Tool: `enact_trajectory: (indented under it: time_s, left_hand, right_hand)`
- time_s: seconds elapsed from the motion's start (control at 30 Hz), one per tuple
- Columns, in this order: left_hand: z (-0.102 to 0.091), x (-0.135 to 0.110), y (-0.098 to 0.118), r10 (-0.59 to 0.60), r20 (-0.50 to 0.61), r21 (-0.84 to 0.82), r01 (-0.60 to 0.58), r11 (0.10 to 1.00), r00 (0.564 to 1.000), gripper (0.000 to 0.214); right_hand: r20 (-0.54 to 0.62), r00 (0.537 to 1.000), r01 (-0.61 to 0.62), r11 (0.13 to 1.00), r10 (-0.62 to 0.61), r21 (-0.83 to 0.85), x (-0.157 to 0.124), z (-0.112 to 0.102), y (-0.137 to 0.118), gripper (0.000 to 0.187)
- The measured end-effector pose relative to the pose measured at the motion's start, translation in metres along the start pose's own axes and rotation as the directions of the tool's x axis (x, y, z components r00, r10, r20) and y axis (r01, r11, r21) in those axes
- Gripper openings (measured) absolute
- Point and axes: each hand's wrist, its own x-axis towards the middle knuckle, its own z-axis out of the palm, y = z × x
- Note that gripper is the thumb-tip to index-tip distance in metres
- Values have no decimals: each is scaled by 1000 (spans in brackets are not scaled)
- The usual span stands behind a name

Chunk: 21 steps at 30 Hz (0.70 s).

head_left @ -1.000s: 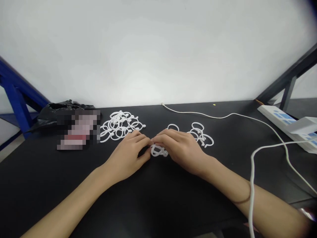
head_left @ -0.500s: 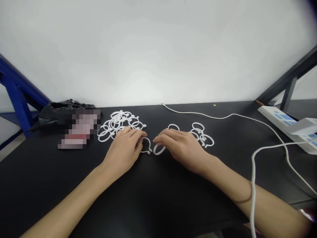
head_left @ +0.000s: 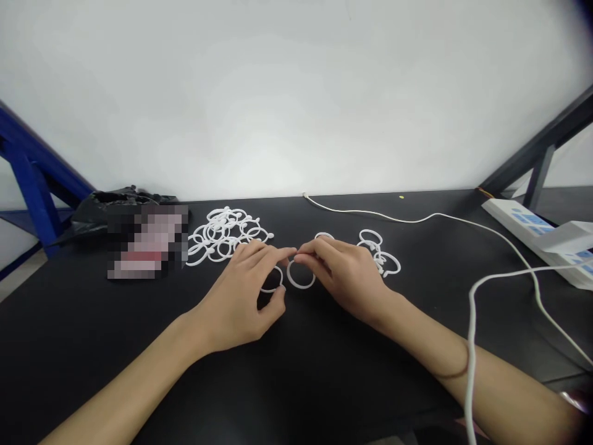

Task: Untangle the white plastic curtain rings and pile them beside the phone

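My left hand (head_left: 241,290) pinches a white plastic ring (head_left: 272,285) between thumb and fingers, just above the black table (head_left: 296,371). My right hand (head_left: 345,272) pinches a second white ring (head_left: 301,275) right beside it; the two rings nearly touch at the table's middle. A pile of several white rings (head_left: 225,235) lies behind my left hand. A smaller group of rings (head_left: 378,254) lies behind my right hand, and a single ring (head_left: 324,236) sits just beyond my right fingers.
A black plastic bag (head_left: 115,204) and a blurred packet (head_left: 147,242) lie at the back left. A white cable (head_left: 472,290) crosses the right side to a white power strip (head_left: 542,238). A blue frame (head_left: 28,179) stands far left, a dark metal frame (head_left: 542,148) far right.
The two rings, joined a second ago, have come apart, one in each hand. Both hands have lifted slightly and now hold the rings upright side by side.
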Motion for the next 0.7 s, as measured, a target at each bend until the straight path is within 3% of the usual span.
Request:
enact_trajectory:
  time_s: [0.17,0.4,0.57,0.7]
  left_hand:
    - [3,0,-5,4,-10,70,-3,998,1000,44]
    - [6,2,-6,38,-65,86,-32,996,997,33]
    - [6,2,-7,16,-119,78,-7,997,993,31]
    - [5,1,-9,7,-127,90,4,996,992,30]
  right_hand:
    - [7,993,-119,989,119,91,-1,5,-4,20]
    - [26,983,-185,969,183,163,-1,7,-4,23]
    - [81,991,-122,954,103,275,-3,5,-7,14]
    - [78,997,-53,951,30,304,-4,5,-9,22]
